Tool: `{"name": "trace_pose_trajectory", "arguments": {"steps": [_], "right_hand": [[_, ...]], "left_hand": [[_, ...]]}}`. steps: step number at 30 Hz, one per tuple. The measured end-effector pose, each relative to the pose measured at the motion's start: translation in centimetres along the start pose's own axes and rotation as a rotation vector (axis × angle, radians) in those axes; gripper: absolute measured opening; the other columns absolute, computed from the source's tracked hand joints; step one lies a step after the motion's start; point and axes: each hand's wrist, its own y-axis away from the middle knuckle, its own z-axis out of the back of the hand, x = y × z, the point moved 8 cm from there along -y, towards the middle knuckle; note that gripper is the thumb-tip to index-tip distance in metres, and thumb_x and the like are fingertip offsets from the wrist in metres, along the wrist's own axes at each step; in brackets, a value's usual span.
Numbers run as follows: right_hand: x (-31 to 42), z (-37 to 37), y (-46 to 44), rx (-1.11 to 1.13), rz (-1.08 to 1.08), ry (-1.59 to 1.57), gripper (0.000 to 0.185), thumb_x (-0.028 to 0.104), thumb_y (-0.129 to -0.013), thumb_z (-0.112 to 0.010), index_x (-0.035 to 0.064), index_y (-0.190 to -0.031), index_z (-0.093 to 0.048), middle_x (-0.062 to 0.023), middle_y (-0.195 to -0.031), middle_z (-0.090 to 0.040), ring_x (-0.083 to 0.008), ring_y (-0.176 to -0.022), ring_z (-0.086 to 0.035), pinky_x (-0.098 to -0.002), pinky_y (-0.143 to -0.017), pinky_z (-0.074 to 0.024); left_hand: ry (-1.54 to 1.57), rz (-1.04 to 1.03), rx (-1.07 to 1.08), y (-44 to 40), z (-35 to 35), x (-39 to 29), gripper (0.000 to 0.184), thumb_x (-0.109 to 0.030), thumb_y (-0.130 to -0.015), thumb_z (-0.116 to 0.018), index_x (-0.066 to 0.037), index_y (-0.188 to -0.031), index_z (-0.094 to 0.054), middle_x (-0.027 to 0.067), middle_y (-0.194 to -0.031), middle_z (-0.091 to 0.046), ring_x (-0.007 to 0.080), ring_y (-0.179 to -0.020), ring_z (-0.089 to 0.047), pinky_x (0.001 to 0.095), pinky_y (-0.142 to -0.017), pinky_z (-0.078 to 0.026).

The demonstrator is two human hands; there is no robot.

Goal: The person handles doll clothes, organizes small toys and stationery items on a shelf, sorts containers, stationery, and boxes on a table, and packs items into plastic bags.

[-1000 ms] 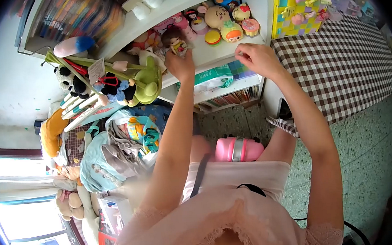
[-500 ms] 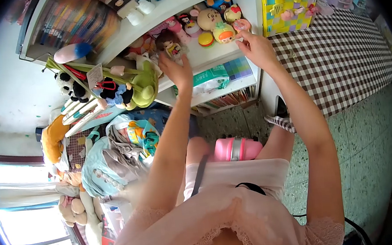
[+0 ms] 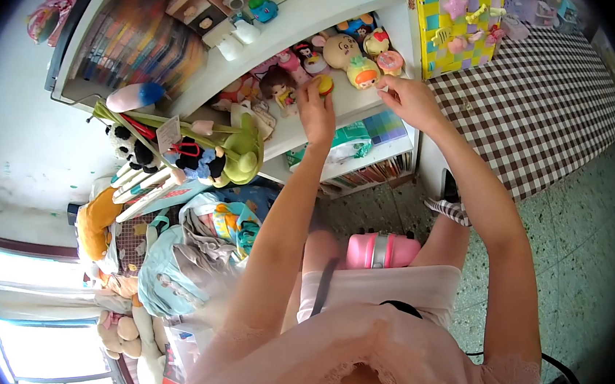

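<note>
Yellow toy burger point(image 3: 325, 84), long axis crosswise, sits at the left hand point(image 3: 317, 114).

Yellow toy point(image 3: 325, 84) partly hidden; shelved spines point(image 3: 136, 52) blurred.

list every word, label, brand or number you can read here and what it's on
No text can be read with certainty.
White tag at the left: marks on it, too small to read.
Green-and-white package on the lower shelf: print too blurred to read.
Row of colourful spines, upper left: blurred, unreadable.
Books below the package: spines too small to read.
</note>
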Motion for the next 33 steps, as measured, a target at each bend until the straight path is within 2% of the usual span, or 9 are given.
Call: {"name": "trace_pose_trajectory", "arguments": {"steps": [10, 13, 16, 19, 21, 24, 26, 29, 33], "right_hand": [[0.3, -0.4, 0.2, 0.021, 0.047, -0.013, 0.011, 0.02, -0.082, -0.057, 0.0091, -0.084, -0.055, -0.009, -0.066, -0.061, -0.028, -0.063, -0.06, -0.0392, -0.056, -0.0457], [0.1, -0.5, 0.2, -0.007, 0.072, -0.025, 0.011, 0.02, -0.081, -0.058, 0.0091, -0.084, -0.056, -0.0096, -0.066, -0.061, -0.0285, -0.063, -0.06, -0.0396, -0.057, -0.0457], [0.0, -0.7, 0.2, -0.016, 0.089, -0.033, 0.012, 0.02, -0.081, -0.058, 0.0092, -0.085, -0.057, -0.0098, -0.067, -0.061, -0.0287, -0.064, -0.06, -0.0396, -0.057, -0.046], [0.1, -1.1, 0.3, 0.021, 0.08, -0.005, 0.012, 0.02, -0.081, -0.059, 0.0089, -0.087, -0.058, -0.0098, -0.067, -0.062, -0.0269, -0.063, -0.061, -0.0374, -0.057, -0.0463], [0.0, -1.3, 0.3, 0.04, 0.074, 0.009, 0.013, 0.019, -0.082, -0.059, 0.0085, -0.089, -0.058, -0.0099, -0.068, -0.062, -0.0252, -0.062, -0.061, -0.0354, -0.056, -0.0463], [0.1, -1.0, 0.2, 0.025, 0.095, -0.009, 0.013, 0.019, -0.082, -0.059, 0.0079, -0.088, -0.059, -0.011, -0.067, -0.061, -0.0251, -0.061, -0.061, -0.0351, -0.056, -0.0463], [0.2, -0.8, 0.3, 0.042, 0.072, -0.012, 0.012, 0.019, -0.082, -0.059, 0.0079, -0.087, -0.059, -0.0112, -0.066, -0.061, -0.025, -0.06, -0.06, -0.035, -0.056, -0.0462], [0.1, -0.8, 0.3, -0.001, 0.112, -0.024, 0.012, 0.019, -0.083, -0.058, 0.0079, -0.086, -0.059, -0.0107, -0.065, -0.061, -0.0253, -0.06, -0.06, -0.035, -0.055, -0.0455], [0.3, -0.9, 0.3, 0.035, 0.103, 0.005, 0.012, 0.019, -0.083, -0.058, 0.0078, -0.086, -0.059, -0.0099, -0.065, -0.061, -0.025, -0.059, -0.06, -0.0348, -0.055, -0.0455]], "left_hand": [[-0.092, 0.028, 0.01, -0.2, 1.1, -0.4, 0.05, -0.005, -0.069, -0.069, -0.006, -0.115, -0.049, 0.0164, -0.115, -0.045, 0.0368, -0.106, -0.043, 0.0431, -0.087, -0.039], [-0.167, -0.059, -0.076, 0.1, 3.5, -3.2, 0.056, -0.008, -0.068, -0.071, -0.005, -0.118, -0.048, 0.0169, -0.119, -0.043, 0.0379, -0.107, -0.042, 0.045, -0.089, -0.036], [-0.238, -0.392, -0.162, -1.0, 7.6, -8.0, 0.058, -0.012, -0.067, -0.071, -0.007, -0.121, -0.048, 0.0165, -0.122, -0.042, 0.0349, -0.109, -0.041, 0.044, -0.091, -0.034], [-0.294, -0.409, -0.418, -4.7, 13.6, -9.6, 0.04, -0.011, -0.073, -0.066, -0.004, -0.111, -0.054, 0.0117, -0.095, -0.054, 0.0281, -0.09, -0.047, 0.0398, -0.079, -0.035], [-0.358, -0.43, -0.507, -7.5, 17.1, -10.0, 0.037, -0.017, -0.076, -0.065, -0.006, -0.11, -0.055, 0.0096, -0.093, -0.054, 0.0277, -0.088, -0.047, 0.0401, -0.079, -0.035], [-0.387, -0.299, -0.38, -11.6, 19.5, -8.6, 0.034, -0.025, -0.078, -0.066, -0.009, -0.107, -0.057, 0.0075, -0.091, -0.056, 0.0266, -0.087, -0.049, 0.0408, -0.082, -0.035], [-0.382, -0.217, -0.037, -14.2, 17.7, -5.3, 0.034, -0.028, -0.076, -0.067, -0.014, -0.106, -0.06, 0.0068, -0.091, -0.057, 0.0266, -0.089, -0.05, 0.0408, -0.079, -0.036], [-0.592, -0.385, 0.004, -14.1, 16.9, -7.1, 0.031, -0.032, -0.077, -0.065, -0.015, -0.104, -0.062, 0.0087, -0.09, -0.057, 0.028, -0.087, -0.051, 0.0405, -0.078, -0.037], [-0.577, -0.473, -0.063, -14.2, 16.6, -7.3, 0.029, -0.034, -0.079, -0.063, -0.015, -0.101, -0.064, 0.0093, -0.087, -0.056, 0.0292, -0.086, -0.052, 0.0405, -0.076, -0.038]]}}
